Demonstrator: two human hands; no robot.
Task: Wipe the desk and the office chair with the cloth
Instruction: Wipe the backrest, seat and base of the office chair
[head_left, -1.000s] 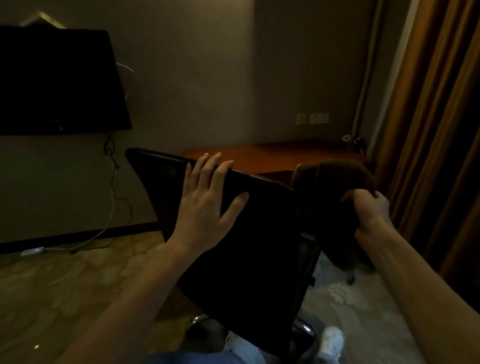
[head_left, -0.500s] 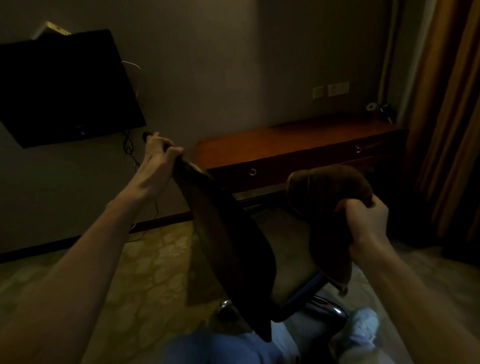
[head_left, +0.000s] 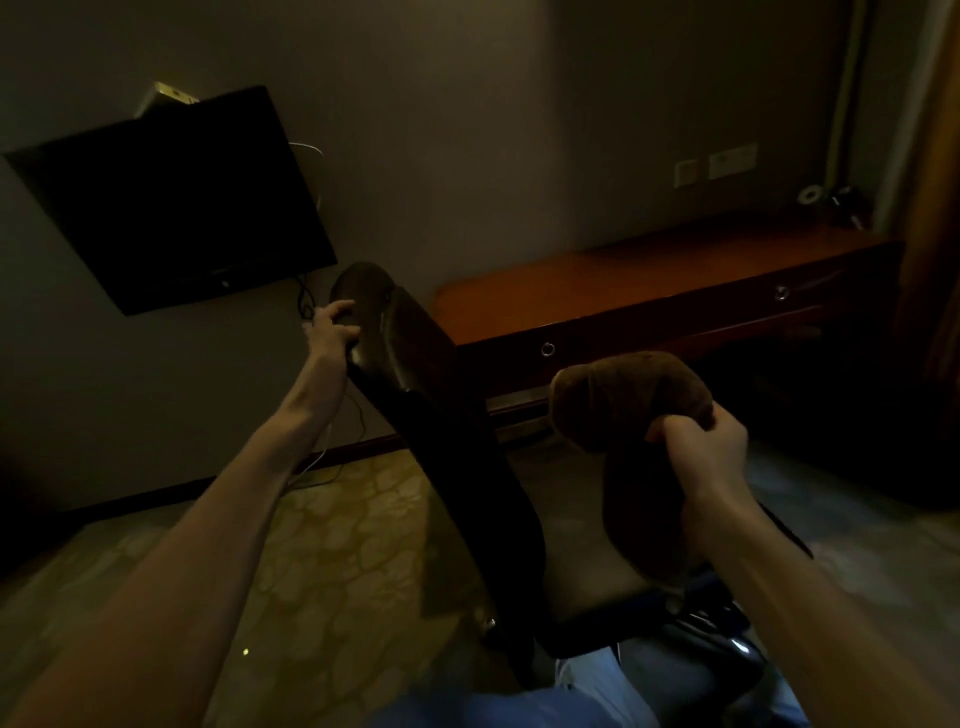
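Left hand (head_left: 332, 332) curls over the top edge of the office chair (head_left: 452, 467), frame centre. Right hand (head_left: 701, 452) clenches the bunched cloth (head_left: 628, 395) at centre right, beside the backrest; desk (head_left: 649, 280) behind, right. Best practice: steady the back with the left, flatten the cloth, stroke down the backrest in overlapping passes.

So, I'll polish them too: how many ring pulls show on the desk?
2: a left ring pull near the chair back, a right ring pull toward the desk's far end. Others may be hidden.

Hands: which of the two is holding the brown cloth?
The right hand, clenched round the cloth; the left hand grips the chair backrest instead.
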